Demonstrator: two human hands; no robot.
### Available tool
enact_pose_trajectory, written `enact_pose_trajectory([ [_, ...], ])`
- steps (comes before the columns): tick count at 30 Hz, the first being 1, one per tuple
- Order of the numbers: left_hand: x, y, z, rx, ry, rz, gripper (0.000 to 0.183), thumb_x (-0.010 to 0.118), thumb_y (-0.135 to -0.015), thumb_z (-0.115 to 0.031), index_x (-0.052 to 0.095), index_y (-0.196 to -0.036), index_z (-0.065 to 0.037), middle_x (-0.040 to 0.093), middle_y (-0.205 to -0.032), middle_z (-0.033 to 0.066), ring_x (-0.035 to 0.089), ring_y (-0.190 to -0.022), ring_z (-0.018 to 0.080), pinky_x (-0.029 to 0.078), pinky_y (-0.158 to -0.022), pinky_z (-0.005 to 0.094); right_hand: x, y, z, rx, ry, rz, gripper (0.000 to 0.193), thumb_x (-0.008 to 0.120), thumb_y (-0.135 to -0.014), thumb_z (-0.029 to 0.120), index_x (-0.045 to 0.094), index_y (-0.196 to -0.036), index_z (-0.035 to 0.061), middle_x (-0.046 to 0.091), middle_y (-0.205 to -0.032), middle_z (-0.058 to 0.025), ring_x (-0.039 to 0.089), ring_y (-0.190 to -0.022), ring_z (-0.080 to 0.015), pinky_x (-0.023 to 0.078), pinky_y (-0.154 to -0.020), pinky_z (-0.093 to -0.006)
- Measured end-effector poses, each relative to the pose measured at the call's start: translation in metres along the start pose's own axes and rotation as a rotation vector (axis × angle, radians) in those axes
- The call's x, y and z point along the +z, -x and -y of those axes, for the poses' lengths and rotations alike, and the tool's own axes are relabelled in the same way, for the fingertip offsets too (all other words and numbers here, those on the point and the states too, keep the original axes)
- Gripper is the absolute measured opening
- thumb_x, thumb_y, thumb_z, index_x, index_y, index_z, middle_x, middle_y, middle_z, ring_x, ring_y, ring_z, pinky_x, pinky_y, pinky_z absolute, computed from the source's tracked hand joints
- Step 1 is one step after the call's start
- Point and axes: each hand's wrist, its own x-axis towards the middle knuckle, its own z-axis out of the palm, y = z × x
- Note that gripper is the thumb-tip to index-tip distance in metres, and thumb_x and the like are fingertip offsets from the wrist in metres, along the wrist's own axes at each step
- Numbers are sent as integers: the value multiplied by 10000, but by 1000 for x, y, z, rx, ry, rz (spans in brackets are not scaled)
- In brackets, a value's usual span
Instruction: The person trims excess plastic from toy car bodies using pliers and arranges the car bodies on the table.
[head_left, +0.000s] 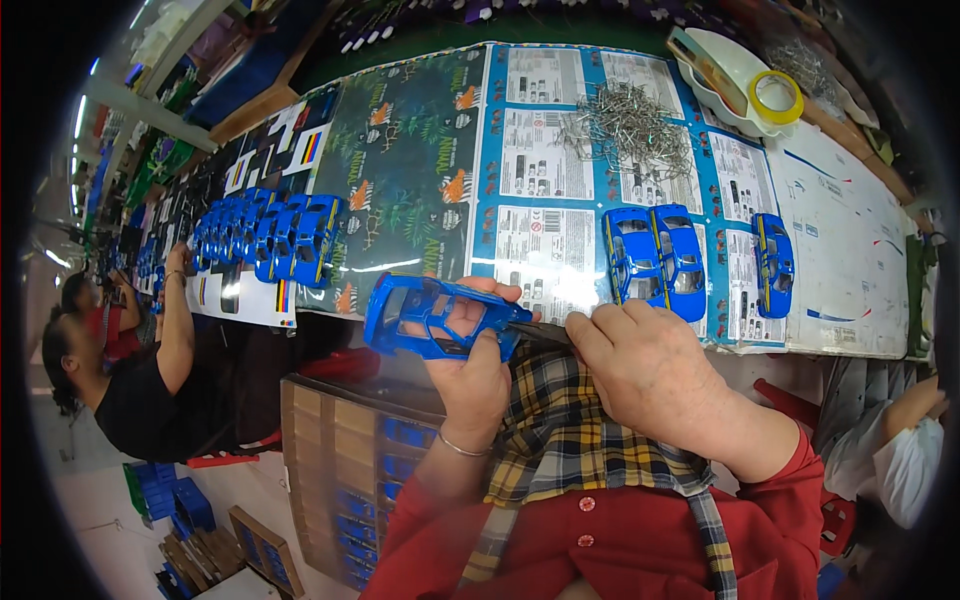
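My left hand is closed around a blue plastic toy car body shell with open window holes, held just off the table's near edge. The thumb presses near one end of the shell, and the fingers are behind it. My right hand grips a dark, thin-bladed tool, its handle hidden in the fingers. The tool's tip meets the shell's right end; exactly where it touches is hard to see. Beyond my right hand, two blue car shells lie side by side, and another car shell lies apart to the right.
A heap of thin metal pins is on the printed table covering. Behind it stands a white bowl with a yellow tape roll. A row of blue car shells is left, near a co-worker. Below sits a compartmented box.
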Motion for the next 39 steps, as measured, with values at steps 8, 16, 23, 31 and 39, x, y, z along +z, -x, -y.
enact_pose_trajectory([
  [8, -8, -5, 7, -21, -118, -13, 601, 334, -781, 196, 326, -1326, -58, 510, -1167, 176, 601, -1030, 274, 545, -863, 422, 10, -5, -6, -9, 62, 49, 254, 611, -708, 65, 573, -953, 7, 562, -766, -88, 582, -682, -229, 492, -570, -331],
  [16, -1, -6, 7, -72, -104, -47, 534, 335, -746, 200, 395, -1235, -7, 538, -1122, 166, 612, -1020, 265, 500, -932, 385, 18, -12, -14, -106, 151, 14, 193, 614, -708, 106, 555, -871, 20, 554, -747, -85, 593, -670, -212, 503, -540, -319],
  [23, 0, -10, 8, -90, -104, -31, 549, 328, -739, 183, 390, -1245, -21, 534, -1130, 169, 614, -1021, 272, 504, -932, 397, 14, -8, -17, -83, 87, 22, 207, 611, -706, 120, 565, -877, 13, 552, -754, -87, 580, -660, -211, 484, -531, -315],
  [31, 2, -4, 19, -49, -286, -48, 615, 316, -716, 192, 301, -1289, -30, 521, -1134, 168, 609, -1041, 276, 501, -933, 392, 7, -15, -1, -161, 481, 111, 193, 581, -743, 152, 587, -875, 11, 530, -736, -66, 528, -663, -187, 407, -541, -302],
  [39, -8, 1, 24, 31, -627, 53, 657, 321, -695, 192, 253, -1314, -17, 493, -1173, 167, 602, -1064, 270, 494, -942, 384, 1, -23, -13, -261, 436, 112, 118, 603, -720, 165, 587, -751, 52, 528, -663, -38, 523, -612, -166, 366, -503, -289],
])
